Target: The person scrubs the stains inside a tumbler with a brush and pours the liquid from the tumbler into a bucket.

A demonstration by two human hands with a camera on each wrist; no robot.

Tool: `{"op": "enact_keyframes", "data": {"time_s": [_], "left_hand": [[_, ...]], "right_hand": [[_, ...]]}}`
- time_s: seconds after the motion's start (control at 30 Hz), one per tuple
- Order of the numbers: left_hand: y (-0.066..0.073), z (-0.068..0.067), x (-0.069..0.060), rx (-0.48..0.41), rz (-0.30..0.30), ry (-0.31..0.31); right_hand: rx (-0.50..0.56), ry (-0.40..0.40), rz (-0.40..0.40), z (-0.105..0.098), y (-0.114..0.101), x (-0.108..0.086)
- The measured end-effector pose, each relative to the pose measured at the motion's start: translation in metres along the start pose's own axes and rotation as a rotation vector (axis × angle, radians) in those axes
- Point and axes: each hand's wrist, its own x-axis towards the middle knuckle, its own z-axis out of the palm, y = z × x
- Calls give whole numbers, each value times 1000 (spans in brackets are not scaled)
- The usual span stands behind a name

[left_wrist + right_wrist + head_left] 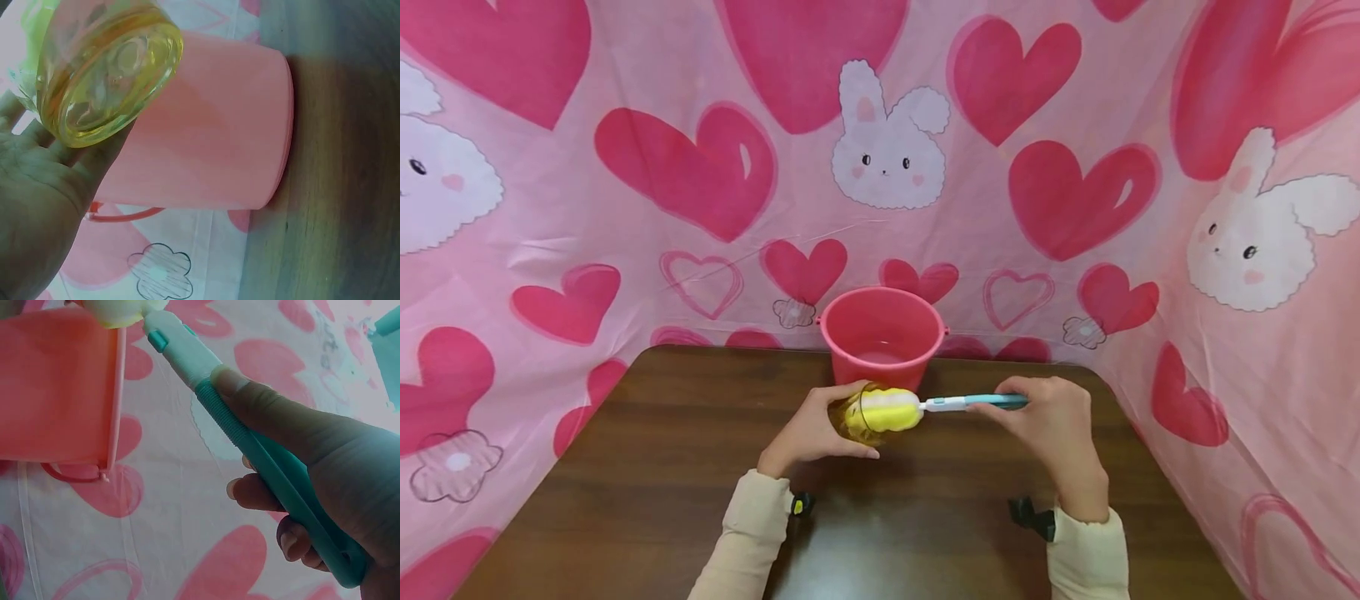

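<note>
My left hand (816,427) holds an amber see-through glass (844,419), tipped on its side with its mouth to the right. In the left wrist view the thick base of the glass (119,81) faces the camera, with the palm and fingers around its side. My right hand (1051,417) grips the teal and white handle (219,415) of a cup brush, thumb along the top and fingers curled beneath. The brush's yellow and white sponge head (891,411) sits partly inside the glass; its far end shows through the amber wall.
A pink bucket (883,333) stands at the back of the dark wooden table (700,467), just behind the glass and brush. Pink cloth (895,229) printed with hearts and rabbits hangs around the table's back and sides. Each wrist carries a black strap mount (1032,518).
</note>
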Motion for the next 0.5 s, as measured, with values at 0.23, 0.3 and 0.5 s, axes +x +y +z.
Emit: {"op": "enact_keyframes", "data": {"time_s": [0.23,0.3,0.5], "left_hand": [[-5,4,-1,-3,0,-26],[-6,7,-1,-5,-3,-48],[-8,12,-2,-18,-5,-72]], "right_hand": [[-28,-109,-23,1,-4,-2],[-19,-154,13,0,-3,-3],[27,-180,90,-1,5,-4]]}}
